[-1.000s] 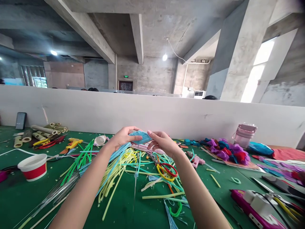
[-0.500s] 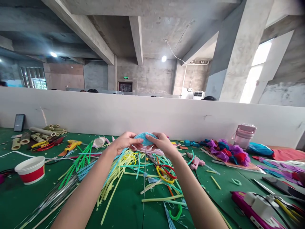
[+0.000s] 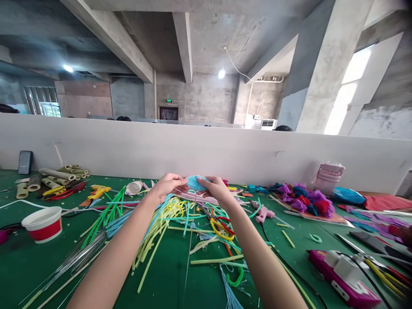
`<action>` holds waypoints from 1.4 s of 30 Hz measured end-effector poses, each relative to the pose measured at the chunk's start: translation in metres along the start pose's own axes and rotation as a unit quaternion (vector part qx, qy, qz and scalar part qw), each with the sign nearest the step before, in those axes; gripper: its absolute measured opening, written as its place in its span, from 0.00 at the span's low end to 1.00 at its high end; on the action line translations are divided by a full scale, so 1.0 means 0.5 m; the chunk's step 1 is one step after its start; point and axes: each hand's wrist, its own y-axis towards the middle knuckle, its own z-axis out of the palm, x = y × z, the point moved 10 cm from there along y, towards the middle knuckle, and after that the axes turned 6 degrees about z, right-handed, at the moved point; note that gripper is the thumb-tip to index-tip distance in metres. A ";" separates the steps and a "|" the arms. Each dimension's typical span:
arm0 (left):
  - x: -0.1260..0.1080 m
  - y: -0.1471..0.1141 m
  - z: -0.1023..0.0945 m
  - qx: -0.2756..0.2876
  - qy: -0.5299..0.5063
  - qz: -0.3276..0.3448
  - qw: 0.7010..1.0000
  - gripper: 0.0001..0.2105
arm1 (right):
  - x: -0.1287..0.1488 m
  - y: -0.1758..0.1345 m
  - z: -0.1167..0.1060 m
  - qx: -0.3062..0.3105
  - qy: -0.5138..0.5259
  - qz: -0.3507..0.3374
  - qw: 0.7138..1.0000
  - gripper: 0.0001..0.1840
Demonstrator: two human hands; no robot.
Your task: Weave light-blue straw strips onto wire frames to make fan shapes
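Observation:
Between my two hands is a light blue piece of crinkled, thin sheet material [image 3: 195, 183], perhaps paper or cloth. My left hand [image 3: 171, 185] pinches its left edge, while my right hand [image 3: 215, 189] grips the right edge with the thumb on top. A thin wire or thread [image 3: 189, 257] hangs below the piece toward me, with a small blue bit [image 3: 192, 225] partway along it. Under my hands lie yellow fuzzy stems [image 3: 161, 231], a bundle of blue stems [image 3: 120, 221] and scissors with yellow and red handles [image 3: 222, 229].
A paper cup [image 3: 43, 227] stands at left, near bamboo tubes [image 3: 58, 174] and a yellow glue gun [image 3: 98, 193]. To the right are a pink glue gun [image 3: 265, 213], purple and red crumpled pieces [image 3: 305, 199], a pink bottle [image 3: 328, 178] and a magenta power strip [image 3: 337, 279]. A white partition [image 3: 206, 150] runs behind.
The blue piece has tilted and looks less rounded, with my left fingers shifted toward its left edge. The hanging wire has swung to the left at its lower end. My view has shifted slightly.

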 end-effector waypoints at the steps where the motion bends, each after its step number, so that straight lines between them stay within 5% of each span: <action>1: 0.002 0.001 -0.001 0.004 0.013 0.003 1.000 0.21 | -0.007 0.003 0.000 0.001 0.005 0.008 1.000 0.14; 6: 0.017 0.002 -0.057 0.014 0.244 -0.002 0.970 0.29 | -0.079 0.030 -0.001 0.005 0.032 0.083 0.996 0.11; 10: 0.032 0.007 -0.144 -0.047 0.553 -0.028 0.832 0.21 | -0.159 0.050 0.024 0.024 0.005 0.134 0.991 0.09; 15: 0.125 0.024 -0.136 -0.024 0.596 -0.065 0.800 0.03 | -0.240 0.058 0.069 0.038 -0.082 0.158 0.983 0.10; 20: 0.206 0.031 -0.135 -0.020 0.613 -0.117 0.781 0.16 | -0.229 0.071 0.061 -0.008 -0.204 0.102 0.974 0.08; 26: 0.224 0.036 -0.148 -0.026 0.594 -0.098 0.798 0.16 | -0.161 0.078 0.023 -0.047 -0.265 0.021 0.963 0.06; 31: 0.141 0.040 -0.130 -0.057 0.557 -0.008 0.828 0.06 | -0.146 0.067 0.011 -0.046 -0.222 0.015 0.974 0.08; 34: 0.075 0.039 -0.093 -0.042 0.515 0.063 0.854 0.06 | -0.145 0.058 0.032 -0.019 -0.149 0.021 0.988 0.13; 38: 0.033 0.035 -0.008 0.050 0.427 0.138 0.892 0.07 | -0.120 0.054 0.045 -0.012 -0.045 0.006 0.999 0.16; 42: 0.035 0.039 0.024 0.093 0.312 0.162 0.932 0.13 | -0.074 0.054 -0.027 -0.082 0.025 -0.027 0.996 0.16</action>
